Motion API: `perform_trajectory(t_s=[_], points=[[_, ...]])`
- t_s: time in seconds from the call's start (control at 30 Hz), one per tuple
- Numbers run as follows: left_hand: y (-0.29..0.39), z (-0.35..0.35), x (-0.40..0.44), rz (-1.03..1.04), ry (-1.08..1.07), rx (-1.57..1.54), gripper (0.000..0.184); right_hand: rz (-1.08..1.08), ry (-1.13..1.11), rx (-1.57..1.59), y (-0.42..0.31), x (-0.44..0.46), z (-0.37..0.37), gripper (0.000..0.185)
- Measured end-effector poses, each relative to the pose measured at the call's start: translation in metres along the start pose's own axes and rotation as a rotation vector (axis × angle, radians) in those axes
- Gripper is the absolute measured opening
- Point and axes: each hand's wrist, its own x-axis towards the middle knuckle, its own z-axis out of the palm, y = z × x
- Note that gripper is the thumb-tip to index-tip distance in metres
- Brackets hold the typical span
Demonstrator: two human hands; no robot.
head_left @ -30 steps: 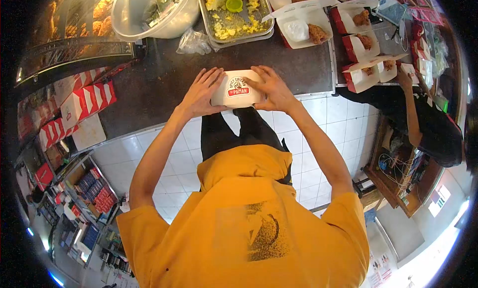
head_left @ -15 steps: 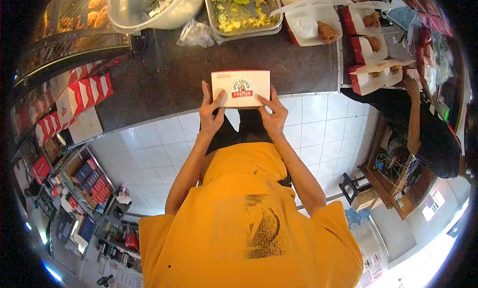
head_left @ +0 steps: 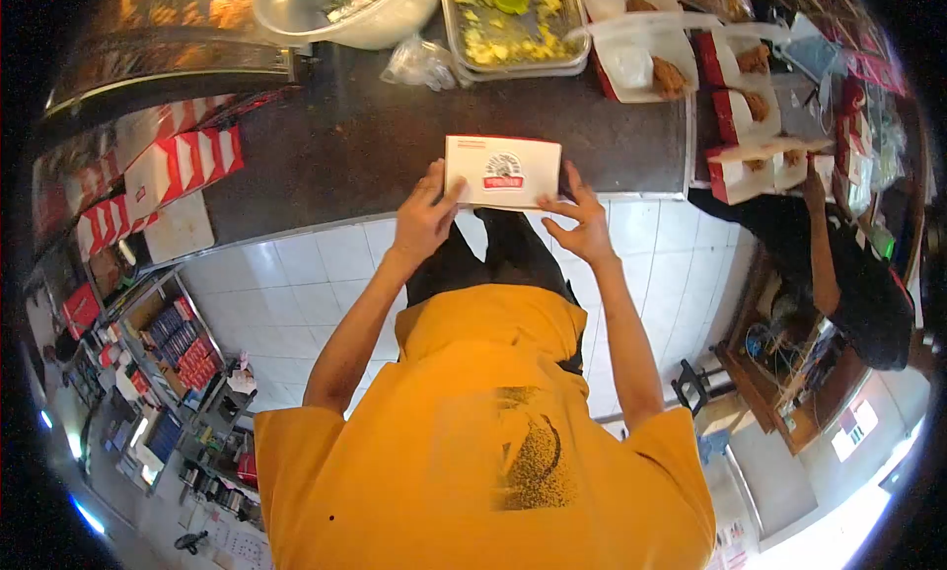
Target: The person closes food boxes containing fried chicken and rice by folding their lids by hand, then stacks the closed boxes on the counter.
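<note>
A closed white cardboard food box [head_left: 475, 169] with a round chicken logo is held level near the counter's front edge. My left hand [head_left: 426, 218] grips its left side, thumb on the white face. At the right end of the box is my right hand [head_left: 584, 223], a finger against the lower corner and others along the side. The thumb of that hand sits lower, apart from the box.
On the dark counter [head_left: 375, 136] stand a metal tray [head_left: 523, 69] of yellow food, a plastic tub [head_left: 345, 23] and a crumpled plastic bag [head_left: 419, 65]. Open boxes with fried chicken [head_left: 671, 77] line the right. Red-striped boxes [head_left: 182, 166] sit left. Another person's arm [head_left: 822, 245] reaches in.
The view has shifted, so the counter items appear farther right and slightly lower. The box stays between my hands, while my right hand's grip looks looser and its thumb has dropped.
</note>
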Motion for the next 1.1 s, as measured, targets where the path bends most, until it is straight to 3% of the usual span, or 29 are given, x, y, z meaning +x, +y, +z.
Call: perform_trajectory(t_s=[0.07,0.13,0.27,0.47,0.53,0.6,0.7,0.73,0.8,0.87,0.9,0.93,0.97,1.07,1.1], points=[[-0.011,0.007,0.002,0.018,0.005,0.042,0.07,-0.161,0.029,-0.127,-0.004,0.02,-0.01,0.035],[-0.022,0.02,-0.005,0.054,0.072,0.03,0.08,-0.159,-0.019,-0.169,-0.029,0.049,-0.017,0.026],[-0.017,0.013,-0.018,-0.161,0.072,-0.144,0.083,-0.298,-0.075,-0.244,-0.046,0.087,0.015,0.029],[-0.092,-0.046,-0.085,-0.421,0.49,-0.05,0.058,-0.333,-0.142,-0.099,-0.145,0.127,0.112,0.033],[-0.13,-0.054,-0.126,-0.838,0.686,-0.325,0.048,-0.349,-0.188,-0.073,-0.18,0.145,0.17,0.037],[-0.137,-0.083,-0.13,-0.978,1.157,-0.712,0.042,-0.395,-0.279,-0.078,-0.218,0.162,0.223,0.041],[-0.143,-0.126,-0.121,-1.164,1.295,-0.989,0.049,-0.524,-0.281,-0.214,-0.253,0.184,0.326,0.048],[-0.159,-0.128,-0.128,-1.11,1.257,-0.903,0.05,-0.599,-0.183,-0.254,-0.262,0.188,0.35,0.049],[-0.189,-0.134,-0.13,-0.998,1.18,-0.737,0.053,-0.608,-0.192,-0.124,-0.284,0.197,0.365,0.048],[-0.217,-0.15,-0.128,-0.975,1.326,-0.65,0.045,-0.663,-0.214,0.0,-0.298,0.198,0.362,0.045],[-0.266,-0.142,-0.15,-1.029,1.192,-0.449,0.046,-0.709,-0.224,0.051,-0.305,0.198,0.346,0.043],[-0.36,-0.113,-0.193,-1.179,1.132,-0.229,0.027,-0.743,-0.221,0.09,-0.304,0.196,0.328,0.04],[-0.383,-0.103,-0.18,-1.086,1.412,-0.255,0.041,-0.699,-0.324,0.019,-0.289,0.188,0.319,0.037],[-0.375,-0.152,-0.171,-1.259,1.098,-0.153,0.04,-0.351,-0.637,-0.039,-0.238,0.173,0.252,0.031],[-0.374,-0.162,-0.171,-1.298,1.023,-0.104,0.04,-0.361,-0.411,0.086,-0.22,0.162,0.208,0.029]])
